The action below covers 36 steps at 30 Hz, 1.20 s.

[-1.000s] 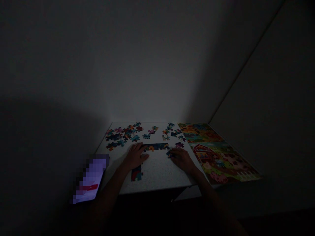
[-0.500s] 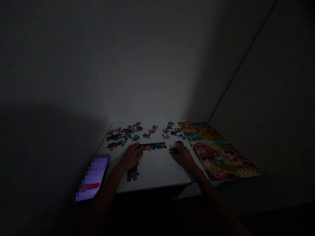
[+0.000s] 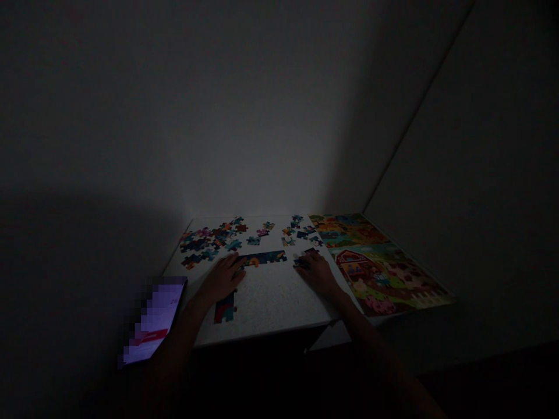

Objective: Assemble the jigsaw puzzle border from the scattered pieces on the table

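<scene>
One head-worn view, angled forward and down, close above the table (image 3: 266, 314), left hand (image 3: 222, 279) and right hand (image 3: 318, 274) in frame.

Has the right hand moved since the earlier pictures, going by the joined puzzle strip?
Yes: the right hand has shifted rightward, away from the right end of the joined puzzle strip, and the gap between them is wider.

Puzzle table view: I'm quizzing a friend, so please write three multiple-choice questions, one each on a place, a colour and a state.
1. Where does the farm picture lie?
A. On the floor
B. On the right of the table
C. Beneath the left hand

2. What colour is its barn?
A. Blue
B. Red
C. Yellow

3. The right hand is:
A. Touching puzzle pieces
B. Raised high above the table
C. Holding a cup

Answers:
1. B, it covers the table's right side.
2. B, the barn shows red.
3. A, it rests on the pieces.
</scene>
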Motion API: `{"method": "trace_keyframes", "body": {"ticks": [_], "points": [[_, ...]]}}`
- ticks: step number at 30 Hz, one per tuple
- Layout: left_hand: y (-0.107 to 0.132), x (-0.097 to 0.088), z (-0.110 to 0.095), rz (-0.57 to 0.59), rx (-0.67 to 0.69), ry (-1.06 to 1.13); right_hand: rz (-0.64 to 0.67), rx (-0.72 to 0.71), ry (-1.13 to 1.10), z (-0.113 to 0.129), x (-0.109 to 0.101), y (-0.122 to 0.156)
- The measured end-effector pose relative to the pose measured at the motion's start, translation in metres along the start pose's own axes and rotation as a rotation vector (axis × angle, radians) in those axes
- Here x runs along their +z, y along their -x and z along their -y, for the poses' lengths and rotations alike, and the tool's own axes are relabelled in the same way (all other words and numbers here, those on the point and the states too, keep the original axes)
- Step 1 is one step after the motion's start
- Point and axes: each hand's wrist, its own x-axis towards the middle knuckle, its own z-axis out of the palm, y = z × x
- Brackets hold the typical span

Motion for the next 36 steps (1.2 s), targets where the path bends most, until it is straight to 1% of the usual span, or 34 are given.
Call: {"method": "trace_keyframes", "body": {"ticks": [3, 8, 12, 19, 25, 30, 36], "points": [[-0.001, -0.001, 0.001, 0.009, -0.012, -0.002, -0.008, 0.018, 0.005, -0.001, 0.003, -0.004], [-0.003, -0.007, 0.000, 0.025, 0.006, 0.025, -0.054, 0.017, 0.018, -0.004, 0.010, -0.010], [-0.004, -0.009, -0.001, 0.006, -0.006, 0.039, -0.053, 0.044, 0.022, -0.003, 0.012, -0.015], [-0.005, -0.007, 0.001, 0.021, -0.024, 0.042, 0.009, -0.074, -0.024, -0.006, 0.007, -0.026], [-0.006, -0.009, 0.004, 0.003, -0.043, 0.047, 0.026, -0.157, -0.021, -0.011, 0.013, -0.043], [-0.009, -0.011, 0.002, -0.006, -0.082, 0.039, 0.068, -0.196, -0.010, -0.015, 0.016, -0.059], [-0.014, -0.004, -0.006, -0.056, -0.156, 0.017, 0.118, -0.202, -0.050, -0.016, 0.017, -0.075]]}}
